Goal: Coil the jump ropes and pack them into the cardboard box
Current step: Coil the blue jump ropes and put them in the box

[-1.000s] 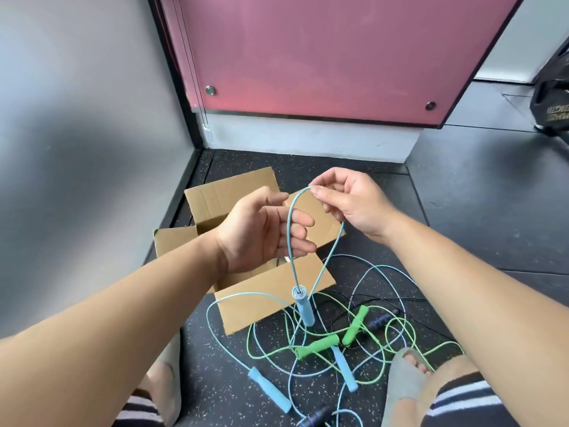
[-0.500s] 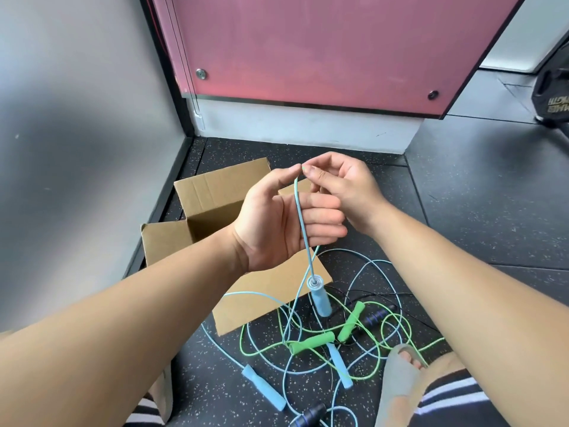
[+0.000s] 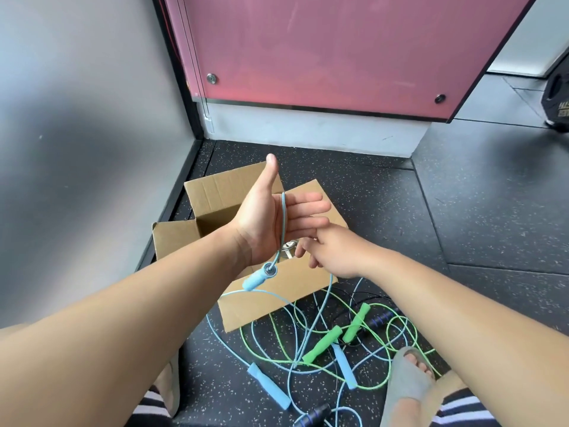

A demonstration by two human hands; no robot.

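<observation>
My left hand (image 3: 271, 223) is raised over the cardboard box (image 3: 212, 192), palm towards me, thumb up, fingers stretched out. A blue jump rope's cord (image 3: 283, 220) hangs over it between thumb and fingers, and its blue handle (image 3: 257, 278) dangles below the wrist. My right hand (image 3: 335, 251) is just under the left fingers, pinching the same cord, which runs down to the floor. Green handles (image 3: 323, 345) and a second blue handle (image 3: 268, 385) lie in a tangle of cords on the floor.
The box stands open in the corner, between a grey wall (image 3: 77, 149) and a pink panel (image 3: 323, 47). Black handles (image 3: 381, 318) lie in the tangle. My foot in a grey sandal (image 3: 409, 383) rests by it. A weight plate (image 3: 558, 100) stands far right.
My right hand has dropped from above the left fingers to below them, drawing the blue cord over the left hand. The left hand has flattened out with its thumb up.
</observation>
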